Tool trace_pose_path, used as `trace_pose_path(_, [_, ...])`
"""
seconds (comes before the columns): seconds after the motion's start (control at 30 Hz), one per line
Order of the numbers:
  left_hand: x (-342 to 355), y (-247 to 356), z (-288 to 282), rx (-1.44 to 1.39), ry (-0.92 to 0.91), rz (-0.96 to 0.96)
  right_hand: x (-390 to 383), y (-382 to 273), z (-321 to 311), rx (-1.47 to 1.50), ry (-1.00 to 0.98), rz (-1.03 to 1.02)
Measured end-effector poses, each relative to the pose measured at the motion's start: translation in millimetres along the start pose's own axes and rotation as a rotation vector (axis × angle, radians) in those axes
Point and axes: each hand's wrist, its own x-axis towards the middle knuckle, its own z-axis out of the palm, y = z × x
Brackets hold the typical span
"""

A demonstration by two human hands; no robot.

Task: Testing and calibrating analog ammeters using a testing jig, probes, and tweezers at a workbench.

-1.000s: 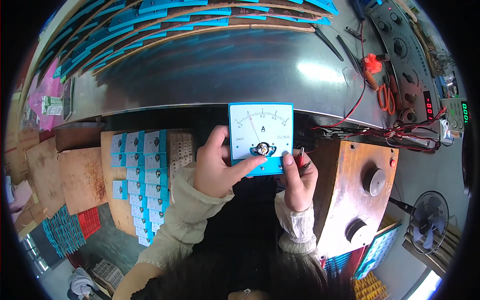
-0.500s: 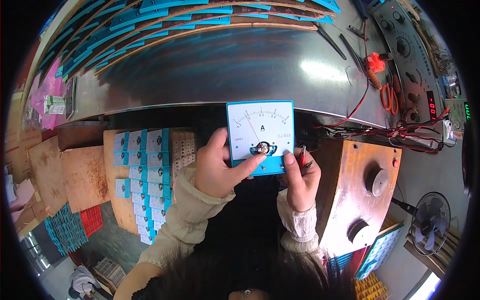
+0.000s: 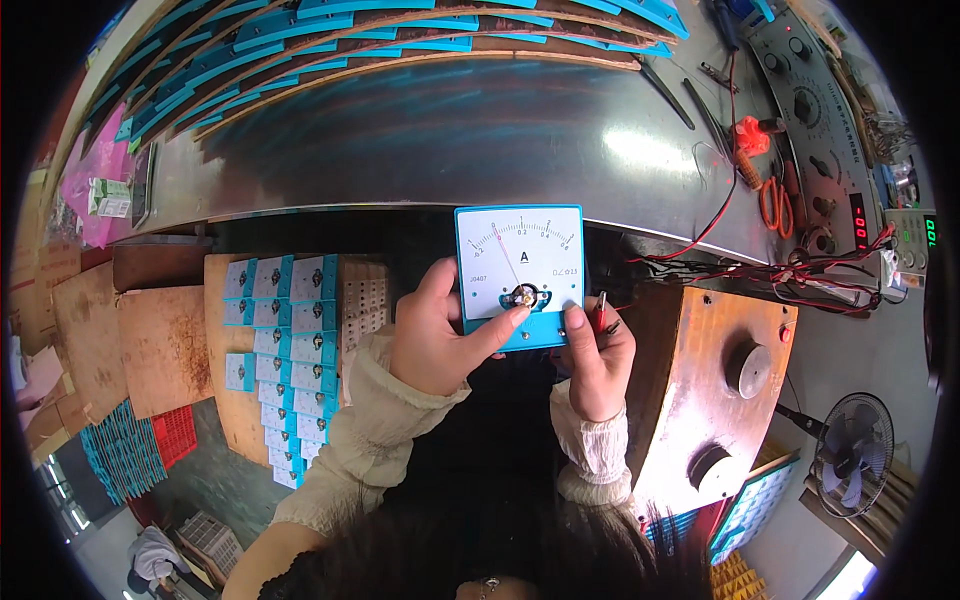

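Between both hands I hold an ammeter [image 3: 521,250] with a white scale face, a thin pointer and a blue housing. My left hand [image 3: 437,335] is closed round its left side, the thumb lying by the bare mechanism at the lower middle. My right hand [image 3: 601,362] grips the lower right corner, with its thumb on the front. A red test probe [image 3: 600,312] sticks up between the fingers of that hand, beside a small dark metal tip. The fingers behind the meter are hidden.
A metal bench [image 3: 400,140] spans the far side, with stacked boards of blue parts [image 3: 350,40]. At left, similar meters [image 3: 295,340] cover a board. A wooden box with knobs [image 3: 700,390] stands right. Pliers [image 3: 776,200], red wires and an instrument panel [image 3: 815,120] lie beyond; a fan [image 3: 852,455] stands lower right.
My hands keep the same grip on the ammeter. The surroundings have shifted slightly in the picture, as the head view has moved a little.
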Motion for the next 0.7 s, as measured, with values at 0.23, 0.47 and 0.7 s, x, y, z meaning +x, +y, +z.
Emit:
trace_pose_path(0.23, [-7, -8, -13, -0.065, 0.053, 0.025, 15, -7, 6, -0.180, -0.002, -0.066])
trace_pose_path(0.47, [23, 11, -67, -1.468, -0.696, 0.034, 50, -60, -33, -0.769, 0.277, -0.679])
trace_pose_path(0.7, [4, 3, -59, -0.016, 0.130, 0.200, 202, -135, -29, -1.588, 0.601, -0.678])
